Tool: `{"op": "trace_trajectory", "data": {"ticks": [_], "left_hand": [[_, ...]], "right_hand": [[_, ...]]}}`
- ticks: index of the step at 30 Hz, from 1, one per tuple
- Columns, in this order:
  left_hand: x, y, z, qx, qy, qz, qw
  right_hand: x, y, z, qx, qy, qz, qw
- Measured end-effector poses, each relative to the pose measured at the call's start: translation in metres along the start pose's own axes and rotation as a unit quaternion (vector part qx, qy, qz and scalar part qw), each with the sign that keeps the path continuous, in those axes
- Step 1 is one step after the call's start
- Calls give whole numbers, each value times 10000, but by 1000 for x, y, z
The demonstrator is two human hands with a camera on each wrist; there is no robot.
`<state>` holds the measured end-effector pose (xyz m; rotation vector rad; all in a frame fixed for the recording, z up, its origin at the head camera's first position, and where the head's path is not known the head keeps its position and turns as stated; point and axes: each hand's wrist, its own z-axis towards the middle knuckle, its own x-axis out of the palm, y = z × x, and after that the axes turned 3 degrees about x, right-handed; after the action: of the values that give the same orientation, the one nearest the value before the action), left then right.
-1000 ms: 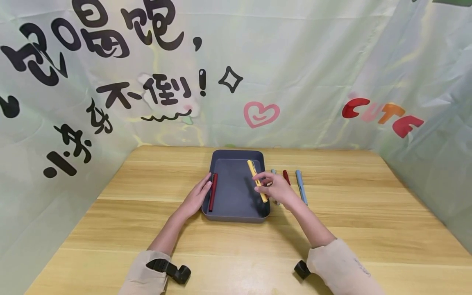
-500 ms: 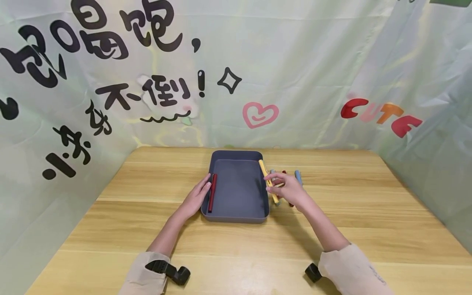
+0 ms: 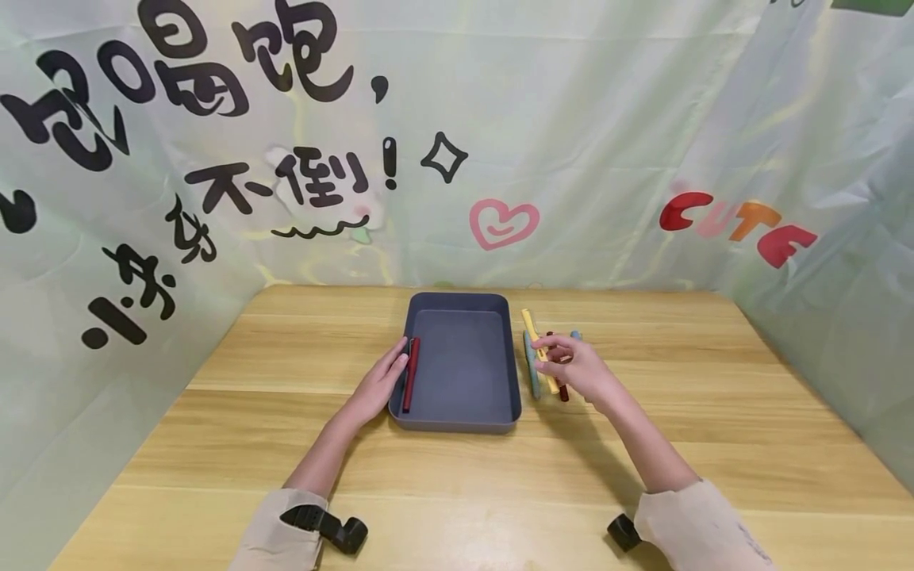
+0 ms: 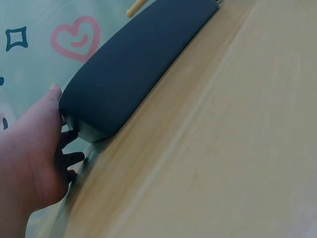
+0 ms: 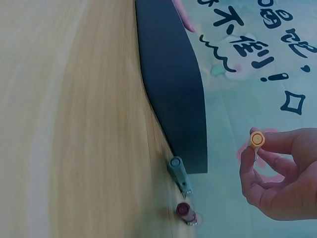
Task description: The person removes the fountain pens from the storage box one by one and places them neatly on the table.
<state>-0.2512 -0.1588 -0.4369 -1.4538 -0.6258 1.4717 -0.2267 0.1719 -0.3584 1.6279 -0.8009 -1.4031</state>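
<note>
My left hand point(image 3: 377, 387) rests against the left side of a dark grey tray point(image 3: 464, 361), its fingers fairly straight, thumb by the rim. Just inside that side lies a dark red pen point(image 3: 412, 377). With thumb and fingertips my right hand point(image 3: 581, 371) pinches a yellow pen point(image 3: 528, 321) above the table, right of the tray. The right wrist view shows the yellow pen point(image 5: 256, 140) end-on, apart from the pens below. Under and around this hand lie a teal pen point(image 3: 531, 373), a second dark red pen point(image 3: 564, 393) and a blue pen point(image 3: 575, 335), the last two partly hidden.
A wooden table point(image 3: 286, 444) carries the tray and pens. Behind it and at both sides hangs a pale green printed cloth point(image 3: 593, 143). Black wrist cameras point(image 3: 350, 534) sit at both sleeves.
My right hand has carried the yellow pen rightward, from over the tray to over the pens beside it. The left hand and the red pen in the tray have stayed put.
</note>
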Motion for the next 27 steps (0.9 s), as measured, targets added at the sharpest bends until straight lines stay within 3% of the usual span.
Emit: {"op": "trace_trajectory", "data": {"ticks": [16, 23, 27], "left_hand": [[2, -1, 0, -150, -48, 54, 9999], [1, -1, 0, 149, -46, -32, 9999], [0, -1, -1, 88, -53, 0, 9999]], "right_hand": [[-33, -18, -9, 74, -57, -33, 10000], [-46, -26, -16, 116, -170, -66, 9998], [-52, -31, -18, 146, -219, -69, 9996]]}}
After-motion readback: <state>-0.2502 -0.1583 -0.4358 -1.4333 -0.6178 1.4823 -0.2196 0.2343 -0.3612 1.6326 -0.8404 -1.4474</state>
